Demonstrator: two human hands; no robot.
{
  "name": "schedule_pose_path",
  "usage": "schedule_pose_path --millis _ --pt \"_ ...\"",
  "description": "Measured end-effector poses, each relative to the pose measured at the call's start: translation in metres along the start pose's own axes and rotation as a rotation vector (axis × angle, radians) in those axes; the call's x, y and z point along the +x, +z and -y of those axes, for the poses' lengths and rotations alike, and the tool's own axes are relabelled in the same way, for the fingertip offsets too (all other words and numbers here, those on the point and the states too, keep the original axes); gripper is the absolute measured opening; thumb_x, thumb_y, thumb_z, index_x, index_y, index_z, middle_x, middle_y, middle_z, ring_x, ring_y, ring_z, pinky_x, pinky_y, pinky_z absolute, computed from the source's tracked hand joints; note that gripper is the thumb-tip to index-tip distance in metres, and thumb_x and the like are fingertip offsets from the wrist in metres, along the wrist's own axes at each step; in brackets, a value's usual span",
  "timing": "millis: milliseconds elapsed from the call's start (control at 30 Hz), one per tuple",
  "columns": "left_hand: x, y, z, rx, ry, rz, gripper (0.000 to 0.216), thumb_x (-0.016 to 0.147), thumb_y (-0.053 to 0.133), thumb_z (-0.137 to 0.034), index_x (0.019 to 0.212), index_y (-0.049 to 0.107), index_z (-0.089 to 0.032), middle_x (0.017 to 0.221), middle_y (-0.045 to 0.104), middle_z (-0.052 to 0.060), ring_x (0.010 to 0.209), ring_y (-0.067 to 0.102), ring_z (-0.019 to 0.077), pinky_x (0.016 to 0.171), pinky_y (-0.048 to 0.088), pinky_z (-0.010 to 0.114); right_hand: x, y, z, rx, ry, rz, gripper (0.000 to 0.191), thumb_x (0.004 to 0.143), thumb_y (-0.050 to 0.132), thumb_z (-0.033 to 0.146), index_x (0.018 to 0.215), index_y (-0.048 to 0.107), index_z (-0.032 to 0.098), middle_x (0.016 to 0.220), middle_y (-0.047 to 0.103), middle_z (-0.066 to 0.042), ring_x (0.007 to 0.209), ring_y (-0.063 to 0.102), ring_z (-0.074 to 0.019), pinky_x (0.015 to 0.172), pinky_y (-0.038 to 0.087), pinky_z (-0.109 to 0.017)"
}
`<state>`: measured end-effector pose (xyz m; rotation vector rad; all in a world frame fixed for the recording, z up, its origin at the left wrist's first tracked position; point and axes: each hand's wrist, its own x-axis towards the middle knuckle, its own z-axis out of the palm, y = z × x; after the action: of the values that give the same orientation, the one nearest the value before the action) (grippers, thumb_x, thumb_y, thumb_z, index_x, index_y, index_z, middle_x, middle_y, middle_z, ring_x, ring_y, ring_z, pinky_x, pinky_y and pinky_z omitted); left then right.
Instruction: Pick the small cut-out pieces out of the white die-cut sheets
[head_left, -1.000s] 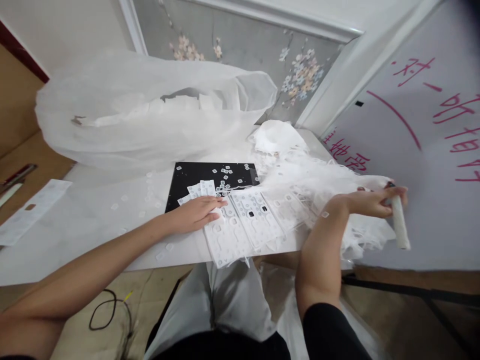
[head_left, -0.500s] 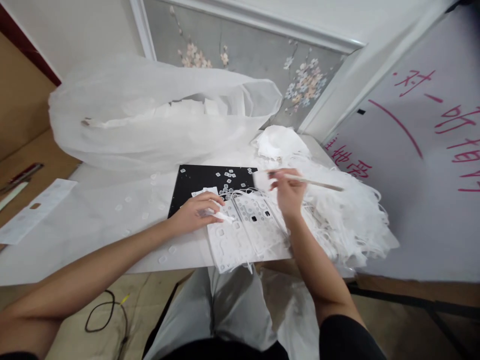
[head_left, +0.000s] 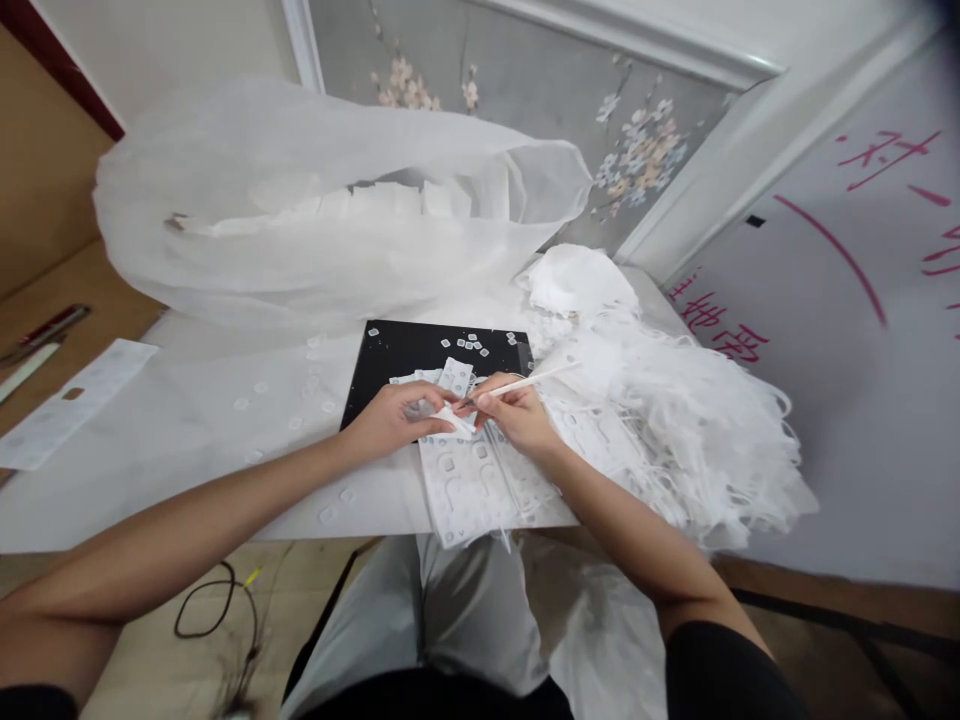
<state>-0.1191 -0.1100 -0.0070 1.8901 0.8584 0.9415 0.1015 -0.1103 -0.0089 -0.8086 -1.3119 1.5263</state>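
My left hand (head_left: 394, 418) is curled on a small white moulded strip (head_left: 454, 418), pinching it above a stack of white sheets with cut-outs (head_left: 471, 478). My right hand (head_left: 516, 412) meets it from the right, fingers closed round a thin white stick-like tool (head_left: 541, 378) whose tip points at the strip. Both hands hover over the front edge of a black mat (head_left: 411, 352) dotted with small white square pieces (head_left: 471, 344).
A large translucent white bag (head_left: 315, 215) with white sheets inside fills the table's back. A tangled heap of white offcuts (head_left: 697, 430) lies at the right. Loose squares scatter on the white table (head_left: 187, 430). A whiteboard with pink writing (head_left: 862, 300) leans right. My grey-trousered legs and a floor cable (head_left: 217, 610) are below.
My right hand came back from the far right of the offcut heap with the thin tool and closed in on my left hand, which lifted a small strip from the sheets.
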Motion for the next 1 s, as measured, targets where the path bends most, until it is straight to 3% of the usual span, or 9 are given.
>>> schedule_pose_path --millis 200,367,500,600,667,733,800,900,1000 --pt "-0.003 -0.001 0.007 0.112 -0.064 -0.017 0.034 0.080 0.075 -0.051 0.084 0.066 -0.018 0.086 0.072 0.001 0.076 0.065 0.0148 0.069 0.051 0.025 0.000 -0.006 0.000 -0.016 -0.005 -0.035 0.036 0.076 0.077 0.057 0.085 0.069 0.023 0.083 0.076 -0.004 0.070 0.072 -0.0193 0.050 0.056 -0.027" --pt "-0.005 -0.006 0.008 0.083 -0.007 -0.132 0.031 0.079 0.078 -0.047 0.083 0.065 -0.019 0.086 0.070 0.002 0.080 0.066 0.0154 0.072 0.053 0.026 0.004 -0.022 0.002 -0.521 -0.124 -0.235 0.021 0.081 0.075 0.045 0.086 0.077 0.024 0.085 0.076 -0.004 0.070 0.068 -0.0185 0.063 0.057 -0.032" --pt "-0.002 -0.010 0.007 -0.002 0.032 -0.361 0.030 0.079 0.079 -0.045 0.085 0.064 -0.020 0.087 0.070 0.003 0.081 0.068 0.0167 0.073 0.056 0.029 0.007 -0.042 0.001 -0.947 -0.194 -0.132 0.018 0.090 0.065 0.035 0.099 0.079 0.029 0.104 0.076 -0.004 0.096 0.068 -0.0237 0.090 0.055 -0.041" --pt "0.004 -0.017 0.006 -0.012 0.137 -0.625 0.029 0.077 0.081 -0.041 0.084 0.062 -0.020 0.085 0.070 0.002 0.079 0.068 0.0155 0.070 0.057 0.028 0.008 -0.052 0.005 -1.109 -0.230 -0.221 0.032 0.094 0.055 0.029 0.121 0.072 0.031 0.121 0.071 -0.005 0.111 0.063 -0.0258 0.096 0.052 -0.044" --pt "0.007 -0.025 0.006 0.046 0.250 -0.760 0.026 0.077 0.081 -0.036 0.083 0.063 -0.019 0.086 0.070 0.002 0.081 0.069 0.0153 0.072 0.057 0.028 0.009 -0.050 0.011 -1.068 -0.254 -0.366 0.036 0.095 0.054 0.032 0.128 0.068 0.029 0.126 0.068 -0.007 0.114 0.061 -0.0258 0.096 0.052 -0.044" --pt "0.008 -0.033 0.006 0.135 0.383 -0.779 0.019 0.079 0.080 -0.029 0.085 0.065 -0.020 0.087 0.072 0.002 0.082 0.070 0.0155 0.073 0.057 0.028 0.010 -0.036 0.021 -0.904 -0.194 -0.408 0.039 0.094 0.057 0.043 0.126 0.068 0.025 0.118 0.071 -0.009 0.105 0.065 -0.0240 0.091 0.054 -0.040" --pt "0.008 -0.041 0.006 0.244 0.503 -0.702 0.011 0.083 0.077 -0.022 0.086 0.067 -0.021 0.089 0.075 0.002 0.082 0.071 0.0154 0.074 0.057 0.029 0.012 -0.012 0.030 -0.667 -0.021 -0.296 0.047 0.093 0.056 0.057 0.117 0.071 0.020 0.103 0.076 -0.010 0.089 0.069 -0.0212 0.081 0.055 -0.036" --pt "0.005 -0.049 0.004 0.438 0.619 -0.525 0.005 0.089 0.069 -0.017 0.090 0.069 -0.022 0.093 0.077 0.002 0.083 0.072 0.0149 0.076 0.055 0.030 0.016 0.034 0.041 -0.350 0.252 0.009 0.065 0.089 0.048 0.074 0.105 0.074 0.017 0.098 0.077 -0.012 0.081 0.072 -0.0191 0.071 0.054 -0.030" --pt "0.001 -0.055 0.000 0.587 0.689 -0.384 0.006 0.092 0.065 -0.019 0.092 0.070 -0.023 0.096 0.078 0.003 0.083 0.071 0.0154 0.078 0.054 0.031 0.025 0.071 0.046 -0.204 0.324 0.069 0.067 0.081 0.057 0.079 0.092 0.073 0.015 0.093 0.077 -0.012 0.081 0.073 -0.0189 0.072 0.053 -0.028"
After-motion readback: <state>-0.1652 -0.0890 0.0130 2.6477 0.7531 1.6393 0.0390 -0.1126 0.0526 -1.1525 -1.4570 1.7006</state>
